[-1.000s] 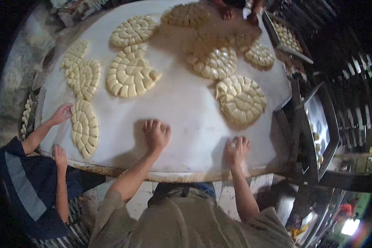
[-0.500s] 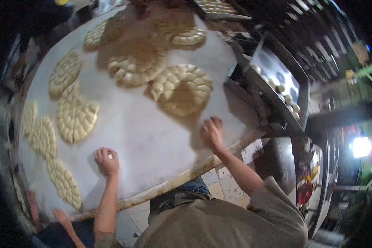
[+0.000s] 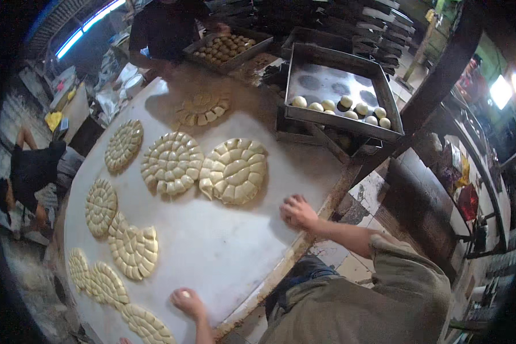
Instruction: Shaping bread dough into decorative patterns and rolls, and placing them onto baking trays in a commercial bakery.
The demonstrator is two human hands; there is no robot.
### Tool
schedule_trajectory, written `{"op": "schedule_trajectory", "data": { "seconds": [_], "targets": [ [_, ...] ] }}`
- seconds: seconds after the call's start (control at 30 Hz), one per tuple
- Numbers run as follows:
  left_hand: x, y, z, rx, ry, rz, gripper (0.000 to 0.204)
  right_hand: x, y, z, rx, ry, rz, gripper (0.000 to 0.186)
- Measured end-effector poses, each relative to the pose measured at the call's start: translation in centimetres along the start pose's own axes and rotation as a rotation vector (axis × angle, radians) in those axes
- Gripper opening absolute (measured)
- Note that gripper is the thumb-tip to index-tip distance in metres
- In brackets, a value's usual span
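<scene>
A: What were the hands doing?

B: The right hand (image 3: 297, 211) lay palm-down on the table (image 3: 223, 252) near its right edge, fingers curled, apparently rolling a dough piece beneath it; the dough itself was hidden. The left hand (image 3: 186, 301) pressed down near the front edge, loosely cupped over a small dough ball (image 3: 184, 294), a pale bit of it showing at the knuckles. Whether either hand truly gripped anything could not be told.

A: And around them?

B: Cut dough rounds (image 3: 234, 169), scored into small pieces, sat just beyond the right hand, presumably within reach for pulling pieces off. More rounds (image 3: 133, 250) lay along the left rim.

A: Where did finished balls go?

B: Likely the metal tray (image 3: 333, 117) beside the table's far right, holding a row of smooth balls (image 3: 341, 107). A second tray (image 3: 226, 49) of darker buns stood before a person in black (image 3: 166, 28). Another person (image 3: 26, 178) bent low at far left.
</scene>
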State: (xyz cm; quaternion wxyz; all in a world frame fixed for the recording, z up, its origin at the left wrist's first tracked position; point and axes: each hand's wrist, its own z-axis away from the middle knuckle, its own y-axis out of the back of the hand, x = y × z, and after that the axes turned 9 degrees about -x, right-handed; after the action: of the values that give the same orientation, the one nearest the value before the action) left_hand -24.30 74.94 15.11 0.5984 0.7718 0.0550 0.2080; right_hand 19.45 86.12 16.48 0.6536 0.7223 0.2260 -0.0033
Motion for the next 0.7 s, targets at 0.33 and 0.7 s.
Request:
{"op": "schedule_trajectory", "data": {
  "seconds": [0.33, 0.7],
  "targets": [
    [0.2, -1.8, -4.0, -0.207, 0.054, -0.143, 0.020, -3.6, -1.2, -1.4, -0.134, -0.135, -0.246, 0.027],
    [54.0, 5.3, -14.6, -0.009, -0.793, 0.998, 0.031, 1.9, 3.7, 3.2, -0.819, 0.552, -0.414, 0.032]
  ]
}}
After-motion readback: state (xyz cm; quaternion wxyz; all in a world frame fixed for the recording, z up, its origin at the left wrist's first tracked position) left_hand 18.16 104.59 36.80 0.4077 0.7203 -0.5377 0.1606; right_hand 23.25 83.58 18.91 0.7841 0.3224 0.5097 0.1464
